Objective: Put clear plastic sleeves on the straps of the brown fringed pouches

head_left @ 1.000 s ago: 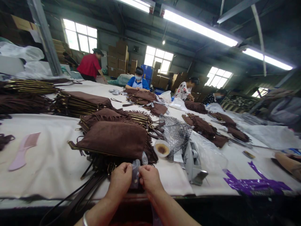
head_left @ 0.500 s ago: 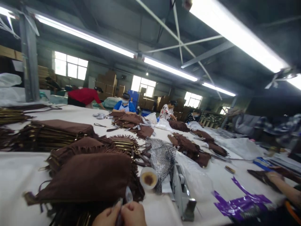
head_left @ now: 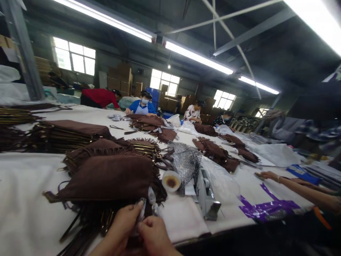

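At the table's near edge my left hand [head_left: 124, 222] is closed, pinching a piece of clear plastic wrap [head_left: 142, 209] between thumb and fingers. Close beside it, my right hand [head_left: 154, 231] also has its fingers closed at the lower part of the same plastic. What the wrap encloses is mostly hidden by my fingers. A twisted end of clear plastic [head_left: 152, 196] sticks up just beyond my hands. Behind them lies a brown fringed bag [head_left: 109, 177] on top of others, with straps and gold zippers hanging below.
A bowl with brown residue [head_left: 171, 181] and a tape dispenser [head_left: 207, 199] stand to the right, by silvery bubble wrap [head_left: 186, 160]. Purple plastic [head_left: 269, 206] lies farther right, near a co-worker's arm [head_left: 298, 188]. More bag stacks [head_left: 71, 142] fill the left. Several people work beyond.
My view has tilted down, so the table sits higher. My hands have come up into fuller view with the plastic. The co-worker's hand at right has moved onto a small brush-like object.
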Action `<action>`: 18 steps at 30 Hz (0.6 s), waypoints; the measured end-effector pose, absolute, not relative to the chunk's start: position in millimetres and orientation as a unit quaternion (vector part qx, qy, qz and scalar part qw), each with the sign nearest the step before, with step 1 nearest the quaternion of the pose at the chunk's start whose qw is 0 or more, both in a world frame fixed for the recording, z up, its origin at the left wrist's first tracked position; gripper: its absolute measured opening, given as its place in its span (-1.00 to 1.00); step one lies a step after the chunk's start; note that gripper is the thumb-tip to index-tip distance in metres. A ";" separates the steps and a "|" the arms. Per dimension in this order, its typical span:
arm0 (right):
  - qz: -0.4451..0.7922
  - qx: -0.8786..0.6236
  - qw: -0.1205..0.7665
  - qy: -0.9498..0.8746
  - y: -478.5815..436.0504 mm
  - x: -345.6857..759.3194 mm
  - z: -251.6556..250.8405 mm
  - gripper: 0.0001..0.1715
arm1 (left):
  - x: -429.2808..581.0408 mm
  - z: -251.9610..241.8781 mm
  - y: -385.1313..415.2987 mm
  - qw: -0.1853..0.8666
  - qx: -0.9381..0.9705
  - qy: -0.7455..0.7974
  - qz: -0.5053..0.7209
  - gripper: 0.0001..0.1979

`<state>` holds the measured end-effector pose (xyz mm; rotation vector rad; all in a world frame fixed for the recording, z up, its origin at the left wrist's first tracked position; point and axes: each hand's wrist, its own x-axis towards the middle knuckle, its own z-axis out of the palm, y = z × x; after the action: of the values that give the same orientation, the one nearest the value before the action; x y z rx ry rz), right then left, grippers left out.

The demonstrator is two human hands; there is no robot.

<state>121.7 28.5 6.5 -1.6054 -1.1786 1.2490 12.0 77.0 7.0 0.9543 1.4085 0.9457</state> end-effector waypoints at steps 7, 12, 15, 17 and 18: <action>0.467 -0.596 0.366 -0.541 16.9 131.1 27.1 -0.79 | 20.6 28.4 67.9 0.634 0.304 0.567 0.429 -0.48; 0.319 -0.573 0.391 -0.646 28.7 157.0 37.5 -0.81 | 22.4 19.7 59.6 0.616 0.326 0.570 0.435 -0.48; 0.191 -0.503 0.383 -0.751 41.5 165.1 40.9 -0.71 | 22.0 16.6 52.4 0.583 0.357 0.582 0.441 -0.50; 0.136 -0.454 0.351 -0.808 47.6 165.4 42.1 -0.64 | 19.7 17.1 47.4 0.554 0.379 0.594 0.442 -0.52; 0.116 -0.433 0.335 -0.828 49.7 164.3 43.0 -0.64 | 17.7 18.1 44.8 0.537 0.393 0.601 0.443 -0.55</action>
<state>164.3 49.7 43.0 -1.1308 -2.1615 0.3027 17.7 44.8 18.1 0.9353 1.4302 1.0549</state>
